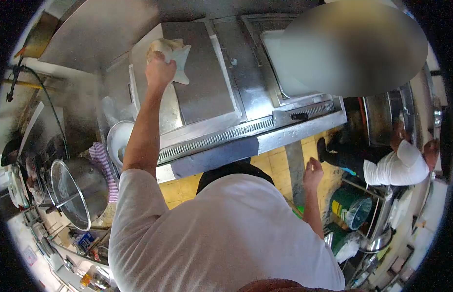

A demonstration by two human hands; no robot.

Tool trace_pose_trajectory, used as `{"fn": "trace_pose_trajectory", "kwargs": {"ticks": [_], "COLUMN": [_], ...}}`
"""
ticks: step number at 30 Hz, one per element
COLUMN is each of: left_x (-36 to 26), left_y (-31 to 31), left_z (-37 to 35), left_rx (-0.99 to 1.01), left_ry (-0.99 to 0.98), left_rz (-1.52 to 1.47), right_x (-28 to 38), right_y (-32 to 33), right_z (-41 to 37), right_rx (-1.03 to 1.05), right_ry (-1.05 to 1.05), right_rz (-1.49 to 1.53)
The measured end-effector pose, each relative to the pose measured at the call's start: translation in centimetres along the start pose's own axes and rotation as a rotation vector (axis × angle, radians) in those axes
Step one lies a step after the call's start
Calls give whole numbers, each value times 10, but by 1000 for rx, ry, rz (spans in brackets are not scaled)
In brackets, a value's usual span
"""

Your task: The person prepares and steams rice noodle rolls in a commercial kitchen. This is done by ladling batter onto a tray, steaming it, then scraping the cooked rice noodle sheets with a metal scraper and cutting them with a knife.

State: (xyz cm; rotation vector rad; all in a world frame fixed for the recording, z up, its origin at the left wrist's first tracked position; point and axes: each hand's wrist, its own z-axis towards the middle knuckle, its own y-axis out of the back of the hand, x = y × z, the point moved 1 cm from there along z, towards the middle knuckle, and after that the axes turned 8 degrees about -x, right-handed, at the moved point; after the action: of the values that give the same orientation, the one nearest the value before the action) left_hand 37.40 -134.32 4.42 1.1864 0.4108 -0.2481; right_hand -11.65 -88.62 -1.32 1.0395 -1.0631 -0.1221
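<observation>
My left hand (160,70) is stretched far out over a steel counter (207,82) and grips a pale cloth (175,52) that lies pressed against the metal surface. My right hand (312,173) hangs by my side above the yellow tiled floor, fingers loosely curled and holding nothing. My white shirt fills the lower middle of the view.
A slotted drain strip (236,132) runs along the counter's near edge. A white bowl (118,138) and striped towel (101,160) sit at the left, beside a large lidded pot (78,192). Another person in white (397,168) works at the right near a green bucket (350,207).
</observation>
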Motion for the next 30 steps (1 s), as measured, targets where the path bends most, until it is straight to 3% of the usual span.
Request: {"fn": "trace_pose_trajectory", "kwargs": {"ticks": [4,5,7,9,11,14,16,19,20,21,23,30], "left_x": [-3,-4,-7,-12,-6,7,30,58,65,72,81,60], "left_y": [24,32,52,82,99,129,136,154,159,165,174,194], "left_z": [-26,-38,-73,-113,-162,-237,-287,-344,-356,-365,-383,-374], "left_rx": [59,34,-158,-96,-142,-124,-88,-133,-155,-180,-218,-329], "left_ry": [80,99,91,236,186,226,330,473,528,550,660,596], "left_rz": [-116,-114,-442,-475,-540,-592,-586,-578,-556,-549,-502,-404], "right_x": [107,143,214,309,380,469,511,539,535,540,535,546], "right_y": [-75,-98,-142,-164,-202,-260,-306,-362,-380,-383,-380,-365], "right_z": [38,45,55,49,52,44,35,17,19,15,8,-10], "right_rx": [173,227,329,434,576,649,477,521,536,553,555,555], "right_ry": [304,359,497,608,684,795,904,886,1043,1071,844,869], "right_rz": [143,226,313,390,331,304,61,-128,-115,-108,-177,-202]}}
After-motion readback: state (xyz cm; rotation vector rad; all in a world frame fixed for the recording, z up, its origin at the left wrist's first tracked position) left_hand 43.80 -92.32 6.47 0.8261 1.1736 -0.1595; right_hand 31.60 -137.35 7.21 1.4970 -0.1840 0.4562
